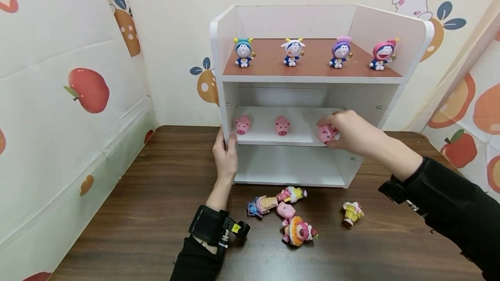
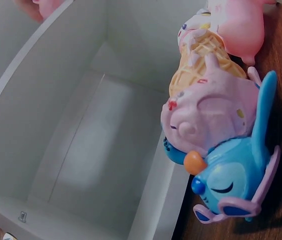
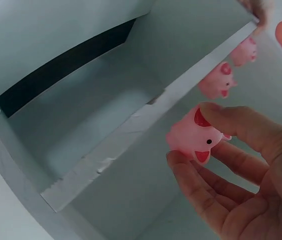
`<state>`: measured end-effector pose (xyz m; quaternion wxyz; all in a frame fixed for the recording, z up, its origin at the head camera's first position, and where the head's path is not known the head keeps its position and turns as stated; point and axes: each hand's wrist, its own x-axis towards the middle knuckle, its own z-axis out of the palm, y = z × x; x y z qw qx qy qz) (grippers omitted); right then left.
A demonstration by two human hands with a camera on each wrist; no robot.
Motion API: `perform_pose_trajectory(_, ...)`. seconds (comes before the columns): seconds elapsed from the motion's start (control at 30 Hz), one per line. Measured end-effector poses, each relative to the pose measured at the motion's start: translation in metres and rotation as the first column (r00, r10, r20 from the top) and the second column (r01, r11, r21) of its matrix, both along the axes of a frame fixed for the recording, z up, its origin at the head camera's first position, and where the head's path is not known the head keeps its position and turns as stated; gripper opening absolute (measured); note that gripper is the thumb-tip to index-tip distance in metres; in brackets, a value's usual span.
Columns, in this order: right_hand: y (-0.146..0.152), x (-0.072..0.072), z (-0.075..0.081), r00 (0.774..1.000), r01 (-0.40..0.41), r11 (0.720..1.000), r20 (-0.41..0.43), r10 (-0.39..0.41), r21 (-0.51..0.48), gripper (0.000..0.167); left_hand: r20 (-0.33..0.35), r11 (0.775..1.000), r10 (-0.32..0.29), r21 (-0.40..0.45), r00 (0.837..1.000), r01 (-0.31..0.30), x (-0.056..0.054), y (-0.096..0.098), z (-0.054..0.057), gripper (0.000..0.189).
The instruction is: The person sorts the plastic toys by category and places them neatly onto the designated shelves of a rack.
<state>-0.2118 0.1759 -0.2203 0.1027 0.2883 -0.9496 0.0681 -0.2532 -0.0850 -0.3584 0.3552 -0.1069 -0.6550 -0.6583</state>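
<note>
My right hand (image 1: 347,129) pinches a pink toy pig (image 3: 193,135) between thumb and fingers at the right part of the middle shelf board (image 1: 261,140). Two matching toy pigs (image 1: 242,125) sit spaced out on that board, at its left and middle. With my left hand (image 1: 225,155), I grip the left side panel of the white shelf unit (image 1: 218,68), thumb in front and fingers partly hidden behind it. Along the top level, over a brown surface, stand several small figurines (image 1: 243,53) in coloured hats.
In front of the unit, a cluster of toys lies on the wooden table (image 1: 156,211): a blue-and-pink cone figure (image 1: 261,205), a pink pig-like toy (image 1: 286,210) and a bear in an orange ring (image 1: 298,231). A yellow-dressed figure (image 1: 352,213) lies apart, to the right.
</note>
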Motion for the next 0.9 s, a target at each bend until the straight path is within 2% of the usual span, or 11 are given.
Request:
perform_pose_trajectory(0.4,0.003,-0.022,-0.004,0.997,0.056,0.998,0.047,-0.055,-0.003,0.035,0.001,1.0,0.003,-0.014,1.0,-0.003,0.0,0.001,-0.001,0.043)
perform_pose_trajectory(0.63,-0.001,-0.027,-0.004,0.993,0.082,0.997,0.089,-0.082,-0.001,0.039,0.001,1.0,0.009,-0.011,1.0,-0.009,-0.001,0.0,-0.002,0.042)
perform_pose_trajectory(0.9,-0.002,-0.028,-0.005,0.993,0.089,0.996,0.072,-0.089,0.005,0.038,0.0,1.0,0.007,-0.008,1.0,-0.007,-0.001,0.0,-0.001,0.042)
